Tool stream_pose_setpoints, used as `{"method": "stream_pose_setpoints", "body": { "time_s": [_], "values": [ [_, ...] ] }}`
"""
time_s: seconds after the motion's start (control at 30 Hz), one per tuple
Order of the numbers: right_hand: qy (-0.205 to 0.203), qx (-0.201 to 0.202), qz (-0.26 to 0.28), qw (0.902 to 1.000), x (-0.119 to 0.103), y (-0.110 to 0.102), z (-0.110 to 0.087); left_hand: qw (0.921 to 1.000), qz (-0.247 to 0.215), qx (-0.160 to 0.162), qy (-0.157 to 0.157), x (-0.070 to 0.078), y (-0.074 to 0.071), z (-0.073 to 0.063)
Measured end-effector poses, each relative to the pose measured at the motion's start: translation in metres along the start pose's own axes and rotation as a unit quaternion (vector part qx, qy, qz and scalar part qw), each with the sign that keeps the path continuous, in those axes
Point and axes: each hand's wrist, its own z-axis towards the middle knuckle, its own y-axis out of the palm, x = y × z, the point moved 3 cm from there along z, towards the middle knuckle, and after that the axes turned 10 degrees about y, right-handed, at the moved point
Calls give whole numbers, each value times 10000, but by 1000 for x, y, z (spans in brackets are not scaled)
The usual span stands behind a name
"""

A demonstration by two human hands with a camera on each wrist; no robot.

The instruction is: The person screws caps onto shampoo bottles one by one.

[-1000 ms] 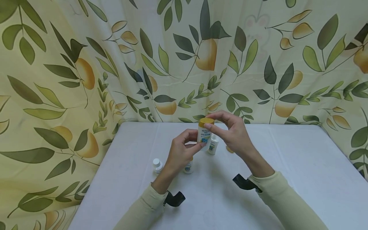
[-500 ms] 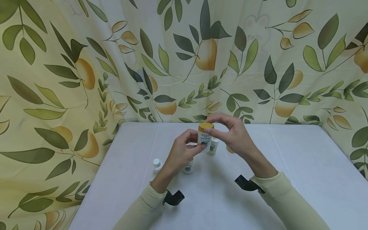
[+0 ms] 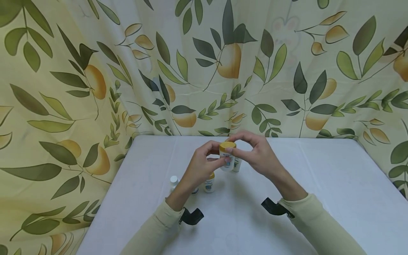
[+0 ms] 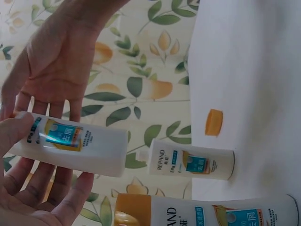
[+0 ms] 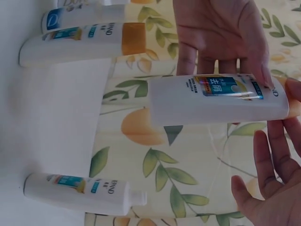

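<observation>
Both hands hold a white shampoo bottle point(image 3: 226, 167) above the table, its yellow-orange cap point(image 3: 227, 145) on top. My left hand point(image 3: 204, 161) grips the body, thumb across the label. At the cap, the fingers and thumb of my right hand point(image 3: 256, 154) pinch from the other side. Behind the held bottle stands a similar shampoo bottle point(image 3: 236, 165), partly covered; its bare white neck shows in the right wrist view. A loose orange cap point(image 4: 214, 122) lies on the table beside it in the left wrist view, hidden in the head view.
Near the left forearm stand an orange-capped bottle point(image 3: 209, 184), a white-capped bottle point(image 3: 174, 180) and another bottle point(image 3: 195, 190) mostly covered by the arm. A leaf-and-fruit patterned curtain point(image 3: 204, 71) hangs behind the white table point(image 3: 318, 170).
Both hands have come down a little with the held bottle, which now overlaps more of the bottle behind it. The loose cap has passed out of sight behind the right hand in the head view.
</observation>
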Motion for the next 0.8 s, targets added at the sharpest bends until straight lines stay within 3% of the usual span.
{"method": "stream_pose_setpoints", "body": {
  "time_s": [0.8],
  "values": [
    [253, -182, -153, 9994, 14, 3, -6, 9990, 312, -272, 192, -2, -3, 2]
  ]
}}
